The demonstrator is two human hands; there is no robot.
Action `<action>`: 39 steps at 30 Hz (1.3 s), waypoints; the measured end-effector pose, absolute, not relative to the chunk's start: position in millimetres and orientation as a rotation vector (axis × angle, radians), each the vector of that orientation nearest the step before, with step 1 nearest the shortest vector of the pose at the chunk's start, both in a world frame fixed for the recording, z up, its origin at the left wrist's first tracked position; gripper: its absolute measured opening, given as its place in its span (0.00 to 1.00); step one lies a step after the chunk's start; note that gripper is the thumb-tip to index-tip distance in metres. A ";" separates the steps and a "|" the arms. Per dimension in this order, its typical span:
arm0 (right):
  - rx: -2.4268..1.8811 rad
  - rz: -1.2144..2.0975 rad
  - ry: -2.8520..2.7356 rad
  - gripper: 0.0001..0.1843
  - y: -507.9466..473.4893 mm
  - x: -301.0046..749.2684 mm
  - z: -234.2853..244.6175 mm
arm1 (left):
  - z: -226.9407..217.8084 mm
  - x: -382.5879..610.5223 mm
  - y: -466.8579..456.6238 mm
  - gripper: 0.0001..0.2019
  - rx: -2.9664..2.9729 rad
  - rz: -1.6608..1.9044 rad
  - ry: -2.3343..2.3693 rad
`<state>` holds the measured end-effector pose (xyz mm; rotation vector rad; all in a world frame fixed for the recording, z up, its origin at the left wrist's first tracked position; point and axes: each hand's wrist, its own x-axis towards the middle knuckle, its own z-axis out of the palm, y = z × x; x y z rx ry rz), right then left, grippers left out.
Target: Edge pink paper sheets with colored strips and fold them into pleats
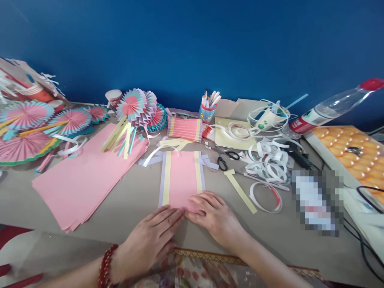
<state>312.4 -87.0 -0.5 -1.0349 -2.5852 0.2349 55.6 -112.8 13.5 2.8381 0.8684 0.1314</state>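
A pink sheet of paper (pixel 183 172), edged with yellow and lilac strips along both sides, lies on the table in front of me. My left hand (pixel 153 236) rests on its near left corner, fingers stretched out and pressed flat, with a red beaded bracelet at the wrist. On the near right part of the sheet lies my right hand (pixel 216 220), its fingers extended over the paper and its thumb along the near edge. The two hands' fingertips almost meet. Between and beneath the fingers, the near edge of the sheet is largely hidden.
Left lies a stack of pink paper (pixel 87 180), with pleated paper fans (pixel 70 120) behind. A pleated pink piece (pixel 185 129), a pen cup (pixel 207 110), scissors (pixel 228 158), curled white strips (pixel 267 160), a tape ring (pixel 266 197) and a plastic bottle (pixel 324 112) stand or lie around.
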 end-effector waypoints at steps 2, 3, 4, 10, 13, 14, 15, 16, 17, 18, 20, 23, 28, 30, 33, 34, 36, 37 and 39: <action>-1.075 0.312 -2.563 0.18 -86.9 318.7 5.5 | 12.3 55.7 -112.4 0.28 2.839 0.106 0.871; -1.118 0.374 -2.531 0.17 -87.1 322.3 8.6 | 12.6 55.5 -112.0 0.28 2.839 0.089 0.866; -1.169 0.445 -2.485 0.15 -87.5 325.7 11.4 | 13.5 55.7 -111.6 0.28 2.836 0.069 0.866; -1.374 0.656 -2.286 0.05 -91.0 331.7 18.0 | 18.8 61.7 -109.1 0.30 2.807 -0.001 0.882; -1.445 0.611 -2.303 0.07 -91.8 328.2 17.6 | 16.6 62.9 -109.2 0.31 2.804 0.012 0.883; -1.468 0.596 -2.303 0.07 -91.9 327.1 17.5 | 15.6 62.8 -109.4 0.31 2.804 0.014 0.886; -1.487 0.583 -2.302 0.06 -92.0 326.3 17.4 | 14.7 62.6 -109.7 0.31 2.805 0.013 0.891; -1.501 0.572 -2.299 0.06 -92.1 325.6 17.4 | 14.0 62.3 -109.9 0.31 2.805 0.010 0.897; -1.511 0.560 -2.296 0.06 -92.2 325.0 17.3 | 13.6 62.0 -110.1 0.31 2.804 0.008 0.901; -1.517 0.550 -2.295 0.06 -92.2 324.5 17.3 | 13.3 61.8 -110.3 0.31 2.804 0.007 0.903; -1.528 0.533 -2.289 0.07 -92.4 323.6 16.9 | 13.1 61.5 -110.6 0.32 2.804 0.019 0.905; -1.547 0.509 -2.273 0.07 -92.8 323.1 15.0 | 13.3 61.4 -110.8 0.32 2.806 0.043 0.909; -1.538 0.473 -2.238 0.05 -96.2 325.0 10.1 | 13.3 61.6 -110.7 0.32 2.822 0.029 0.908; -1.492 0.391 -2.275 0.11 -99.2 324.2 10.4 | 12.9 61.6 -110.7 0.32 2.814 0.037 0.909; -1.303 0.235 -2.472 0.19 -104.4 319.0 13.5 | 12.2 61.5 -111.1 0.34 2.794 0.053 0.919; -1.246 0.208 -2.545 0.21 -105.9 316.9 14.5 | 12.1 61.5 -111.3 0.34 2.790 0.053 0.921; -1.212 0.192 -2.640 0.23 -107.9 314.9 15.2 | 12.4 61.4 -111.5 0.34 2.786 0.047 0.926; -1.234 0.194 -2.662 0.24 -108.4 315.9 14.8 | 12.7 61.3 -111.6 0.34 2.788 0.043 0.929; -1.291 0.189 -2.675 0.26 -108.3 323.1 12.6 | 13.5 61.2 -111.7 0.33 2.803 0.036 0.929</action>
